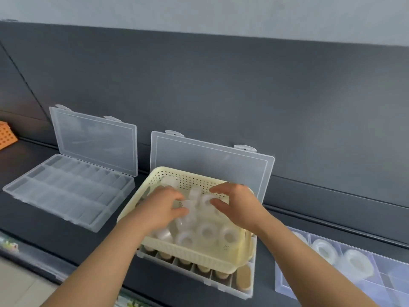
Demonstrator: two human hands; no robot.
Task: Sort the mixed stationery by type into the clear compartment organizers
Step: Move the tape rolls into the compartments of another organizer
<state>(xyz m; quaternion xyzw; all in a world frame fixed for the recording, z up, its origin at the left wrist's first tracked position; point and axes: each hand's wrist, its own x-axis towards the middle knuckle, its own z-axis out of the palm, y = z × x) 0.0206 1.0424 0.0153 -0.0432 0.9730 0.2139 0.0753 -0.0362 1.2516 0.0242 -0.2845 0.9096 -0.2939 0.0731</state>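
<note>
Over the cream basket (pixel 199 251) on the middle organizer (pixel 221 284), the left hand (pixel 159 209) has its grip curled round a tape roll (pixel 190 203). The right hand (pixel 239 204) hovers, grip open. Many rolls remain; a few fill the right organizer (pixel 280 282), and the left organizer (pixel 66 191) looks unfilled.

Orange perforated tray (pixel 6 136), dark shelf (pixel 44 229)

We see a cream basket (pixel 199 251) resting on an open clear organizer (pixel 212 160) at centre, with tape rolls (pixel 208 232) inside. Our left grip (pixel 163 207) curls among them, blurred; our right grip (pixel 234 202) spreads above one. At nine o'clock lies a second organizer (pixel 66 191); at four o'clock, a third organizer (pixel 398 271) holding rolls.
</note>
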